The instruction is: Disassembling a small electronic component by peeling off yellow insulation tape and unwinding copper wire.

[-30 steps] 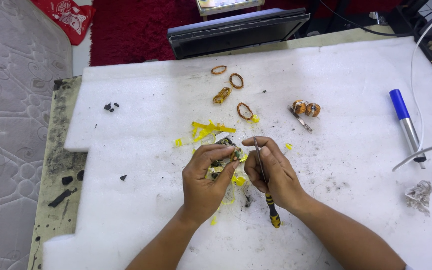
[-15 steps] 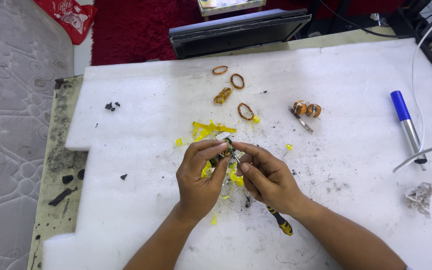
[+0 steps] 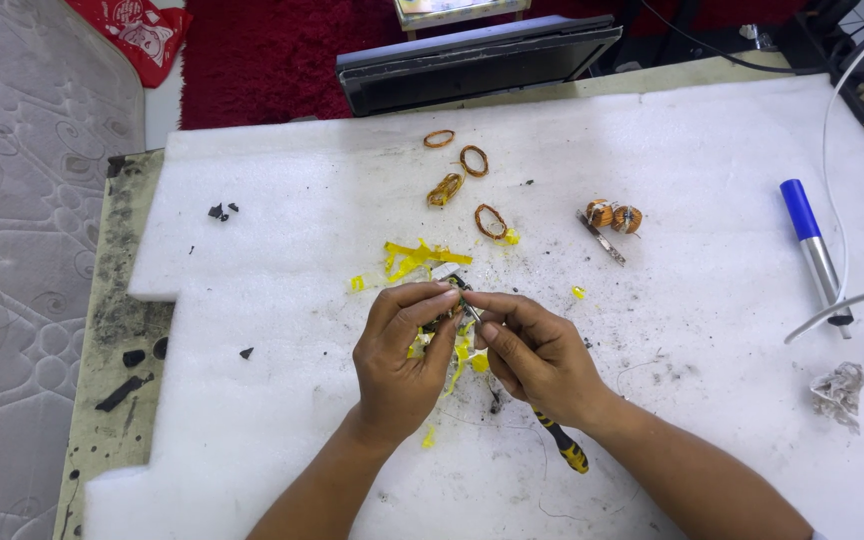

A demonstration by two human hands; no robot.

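While pinched between both hands, small component (image 3: 455,288), left hand (image 3: 400,352), right hand (image 3: 537,352)

Both hands (image 3: 472,350) pinch small dark part (image 3: 455,292) w/ yellow tape scraps (image 3: 414,258), on white foam sheet (image 3: 692,130).

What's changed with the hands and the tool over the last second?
The right hand closed in against the left hand; both now pinch the small part over the yellow scraps. The screwdriver swung from near upright to slanting down-right. The copper coils, blue marker and white foam sheet stayed put.
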